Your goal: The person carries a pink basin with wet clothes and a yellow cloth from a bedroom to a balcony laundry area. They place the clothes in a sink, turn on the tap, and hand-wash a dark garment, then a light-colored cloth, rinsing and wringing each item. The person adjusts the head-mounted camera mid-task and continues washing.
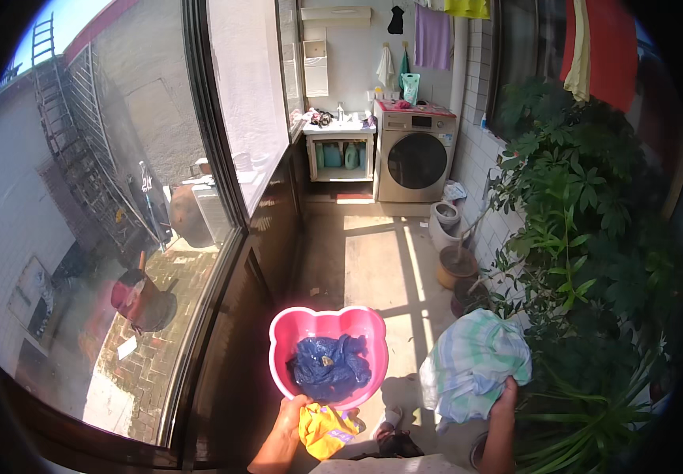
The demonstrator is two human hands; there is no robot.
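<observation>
My left hand grips the near rim of a pink plastic basin with a scalloped outline. Inside the basin lies a crumpled dark blue cloth with a small pale patch on it. A yellow cloth with a purple printed patch hangs at the near rim, right against my left hand; whether my fingers also pinch it is hidden. On the right, my right hand clutches a bunched cloth in pale blue, green and white checks.
Leafy potted plants line the right wall, with plant pots at their foot. Ahead stand a front-loading washing machine and a sink cabinet. A windowed partition runs along the left. Laundry hangs at upper right.
</observation>
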